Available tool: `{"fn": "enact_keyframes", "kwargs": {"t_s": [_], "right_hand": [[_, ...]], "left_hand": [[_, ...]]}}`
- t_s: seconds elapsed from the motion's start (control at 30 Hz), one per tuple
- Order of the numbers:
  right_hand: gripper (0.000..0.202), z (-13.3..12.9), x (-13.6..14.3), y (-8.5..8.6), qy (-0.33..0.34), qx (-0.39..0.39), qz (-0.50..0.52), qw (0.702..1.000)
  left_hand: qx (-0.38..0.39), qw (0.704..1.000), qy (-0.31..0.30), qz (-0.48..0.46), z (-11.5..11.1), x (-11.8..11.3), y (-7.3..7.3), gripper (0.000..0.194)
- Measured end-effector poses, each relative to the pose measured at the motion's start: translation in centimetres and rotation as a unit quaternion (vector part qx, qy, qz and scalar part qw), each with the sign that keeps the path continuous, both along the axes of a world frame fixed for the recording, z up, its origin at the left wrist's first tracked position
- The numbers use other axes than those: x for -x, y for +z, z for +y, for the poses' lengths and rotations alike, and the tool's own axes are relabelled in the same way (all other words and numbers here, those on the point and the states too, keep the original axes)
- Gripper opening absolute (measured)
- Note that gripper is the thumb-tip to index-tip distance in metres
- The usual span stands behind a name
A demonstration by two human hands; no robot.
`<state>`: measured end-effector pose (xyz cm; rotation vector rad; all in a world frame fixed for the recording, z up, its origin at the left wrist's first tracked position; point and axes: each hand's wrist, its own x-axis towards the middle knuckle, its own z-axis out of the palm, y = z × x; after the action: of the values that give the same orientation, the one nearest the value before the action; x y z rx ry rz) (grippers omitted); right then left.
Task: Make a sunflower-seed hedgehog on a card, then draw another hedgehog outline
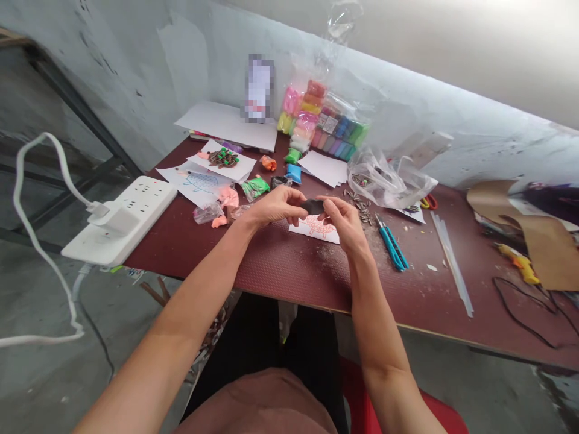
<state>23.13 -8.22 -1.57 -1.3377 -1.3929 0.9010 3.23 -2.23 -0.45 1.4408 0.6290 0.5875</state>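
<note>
From my head camera, both my hands meet over the dark red table (289,265). My left hand (274,207) and my right hand (341,220) pinch a small dark lump of clay (313,207) between them, fingers curled close around it, thumbs on top. The lump hangs just above a small paper card (316,229) with an orange outline drawing, which lies flat on the table under my hands.

Just right of my right hand lie blue-handled scissors (392,246), and beyond them a few clear glue sticks (452,262). Behind my hands sits a crumpled clear plastic bag (384,178), with small dark bits scattered beside it. Further back stands a bag of coloured clay packs (323,120) against the wall.

To the left of my left hand are loose little clay packets: green (254,187), blue (294,173), orange (268,163) and pink (228,196). Near them lie paper sheets, one carrying a brown and green clay figure (223,158). At the table's left edge rests a white power strip (120,220) with a plug in it. Far right there is brown cardboard (538,235).
</note>
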Motion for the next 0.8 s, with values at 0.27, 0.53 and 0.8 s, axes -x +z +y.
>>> {"fn": "enact_keyframes", "kwargs": {"t_s": [0.27, 0.53, 0.8], "right_hand": [[0.031, 0.12, 0.37, -0.71, -0.02, -0.032, 0.011, 0.999], [0.041, -0.08, 0.26, -0.37, -0.021, -0.021, -0.007, 1.0], [0.035, -0.03, 0.3, -0.54, 0.001, -0.028, 0.001, 1.0]], "left_hand": [[-0.046, 0.998, -0.044, 0.03, 0.05, 0.17, -0.12, 0.017], [0.02, 0.999, 0.01, -0.034, -0.02, -0.73, -0.96, 0.019], [0.011, 1.0, 0.006, -0.027, 0.06, -0.45, -0.94, 0.011]]}}
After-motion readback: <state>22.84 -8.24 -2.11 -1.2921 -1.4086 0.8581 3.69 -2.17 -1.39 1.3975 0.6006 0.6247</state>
